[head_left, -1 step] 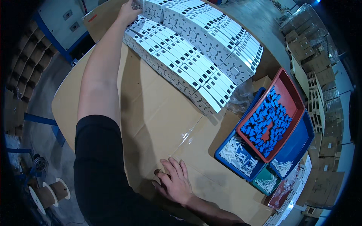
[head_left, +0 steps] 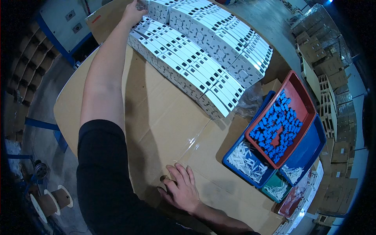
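At the far left end of the back row of white slotted plastic housings point(head_left: 200, 35), my left hand point(head_left: 134, 15) reaches the top of the picture with its fingers curled against the end housing. Part of those fingers is cut off or hidden. The housings stand packed side by side in two long rows, with a front row point(head_left: 188, 66) nearer to me. My right hand point(head_left: 183, 190) rests on the cardboard-covered table point(head_left: 172, 129), fingers apart and nothing held. A small dark round spot point(head_left: 163, 178) shows beside its index finger.
To the right, a red tray point(head_left: 304, 100) of small blue-and-black parts sits on blue bins point(head_left: 225, 159). White plugs lie in those bins and in a green bin point(head_left: 289, 191). Clear plastic wrap point(head_left: 250, 102) lies between housings and bins. Cable spools point(head_left: 51, 201) stand at lower left.
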### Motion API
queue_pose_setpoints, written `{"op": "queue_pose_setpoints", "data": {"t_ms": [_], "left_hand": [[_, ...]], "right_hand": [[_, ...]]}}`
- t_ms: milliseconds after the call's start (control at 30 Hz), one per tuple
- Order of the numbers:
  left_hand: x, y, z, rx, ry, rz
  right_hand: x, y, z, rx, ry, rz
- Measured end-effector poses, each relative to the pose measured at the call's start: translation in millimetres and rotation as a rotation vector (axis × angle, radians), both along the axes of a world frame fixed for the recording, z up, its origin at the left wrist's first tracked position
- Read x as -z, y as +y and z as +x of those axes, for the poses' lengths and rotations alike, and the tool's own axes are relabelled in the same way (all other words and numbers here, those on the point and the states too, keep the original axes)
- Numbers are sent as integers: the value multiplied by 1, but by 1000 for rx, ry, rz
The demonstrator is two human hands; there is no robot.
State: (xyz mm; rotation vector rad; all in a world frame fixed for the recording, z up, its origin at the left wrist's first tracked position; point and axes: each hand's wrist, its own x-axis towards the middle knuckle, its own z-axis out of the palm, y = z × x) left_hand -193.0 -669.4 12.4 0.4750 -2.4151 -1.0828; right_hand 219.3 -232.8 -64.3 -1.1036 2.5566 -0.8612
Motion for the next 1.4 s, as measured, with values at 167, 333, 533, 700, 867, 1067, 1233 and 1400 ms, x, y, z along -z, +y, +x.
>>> {"op": "queue_pose_setpoints", "data": {"t_ms": [167,333,533,700,867,1067,1233,1400], "left_hand": [[39,-14,5,-256,287,-315],[69,81,124,-179,432,-139],[141,165,263,-124,195,120],[130,260,338,118,164,97],[129,333,410,410,95,6],[117,366,431,548,73,-307],[124,362,438,499,43,-307],[122,381,454,472,43,-381]], "right_hand": [[-7,-4,4,11,-9,-33],[3,2,11,64,94,-101],[10,8,21,99,179,-168],[22,13,23,149,277,-278],[24,77,62,197,305,-283],[25,268,135,780,406,-513],[14,450,226,1344,693,-210],[-35,578,317,1645,976,257]]}}
